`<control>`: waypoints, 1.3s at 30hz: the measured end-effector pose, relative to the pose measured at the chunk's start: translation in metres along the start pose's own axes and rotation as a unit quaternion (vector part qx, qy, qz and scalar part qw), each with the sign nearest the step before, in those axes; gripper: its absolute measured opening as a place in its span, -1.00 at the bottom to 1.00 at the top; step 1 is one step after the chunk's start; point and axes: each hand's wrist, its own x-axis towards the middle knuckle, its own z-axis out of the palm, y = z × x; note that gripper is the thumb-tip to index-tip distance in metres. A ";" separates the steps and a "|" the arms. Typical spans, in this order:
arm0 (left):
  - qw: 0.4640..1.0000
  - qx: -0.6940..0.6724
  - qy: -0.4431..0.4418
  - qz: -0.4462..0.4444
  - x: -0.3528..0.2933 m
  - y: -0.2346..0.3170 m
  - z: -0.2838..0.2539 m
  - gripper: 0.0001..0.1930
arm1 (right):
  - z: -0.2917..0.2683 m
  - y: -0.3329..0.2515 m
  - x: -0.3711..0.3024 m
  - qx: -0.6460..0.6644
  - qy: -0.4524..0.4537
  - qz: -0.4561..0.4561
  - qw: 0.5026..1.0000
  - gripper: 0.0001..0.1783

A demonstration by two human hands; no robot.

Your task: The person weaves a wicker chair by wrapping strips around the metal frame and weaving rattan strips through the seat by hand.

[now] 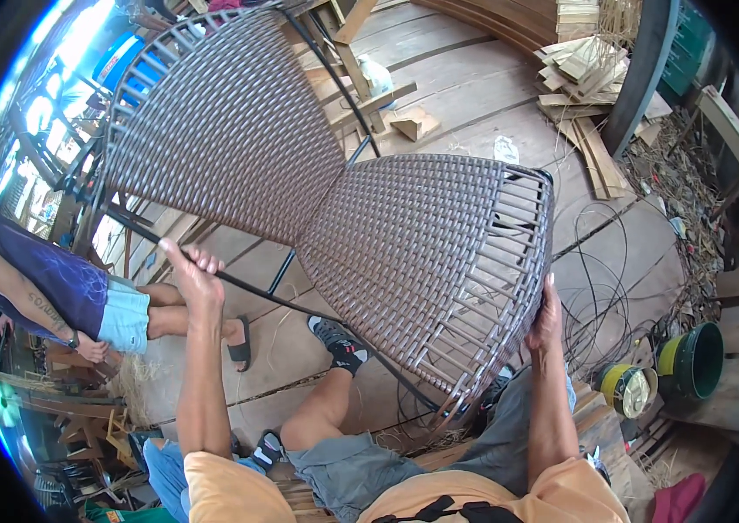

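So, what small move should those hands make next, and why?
Perhaps turn the woven chair a little, bringing its open-stranded edge closer: the left hand grips the black rail and the right hand is against that edge, so both could guide it.

Upper left: fierce daylight, burnt out to white with a blue-violet fringe, swallowing background detail.
Brown woven chair with a black tubular frame point(409, 248): brightly lit, small whitish glints along the glossy strands, weave crisp.
Bare left hand point(197, 277) and bare right hand point(546, 318): well exposed, with hardly any motion blur.
Pale grey slab floor point(483, 96): soft, fairly even brightness, joints readable.
Round dark-green bucket with a yellow band point(694, 359): interior in deep shade.
Lower left: small greenish-white flare beside a blue streak.
Fisheye rim: black vignette, bowed straight edges, softer outer detail.
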 end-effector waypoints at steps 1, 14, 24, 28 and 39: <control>1.000 -0.006 -0.005 0.006 -0.006 0.002 -0.006 -0.42 | -0.005 0.001 0.008 0.000 0.001 0.000 1.000 -0.59; 0.999 0.027 -0.036 0.004 -0.027 0.014 0.026 -0.43 | -0.016 -0.022 0.104 -0.115 0.037 0.056 0.991 -0.44; 0.993 0.100 -0.054 0.041 0.039 0.025 0.108 -0.45 | -0.003 -0.029 0.083 -0.437 0.036 -0.191 0.878 -0.35; 0.984 0.122 -0.055 0.118 0.063 0.010 0.128 -0.49 | -0.028 0.023 -0.008 -0.282 0.081 -0.017 0.956 -0.31; 0.899 0.325 0.027 0.293 0.060 -0.041 0.164 -0.51 | -0.021 0.064 -0.013 -0.503 0.055 -0.128 0.853 -0.48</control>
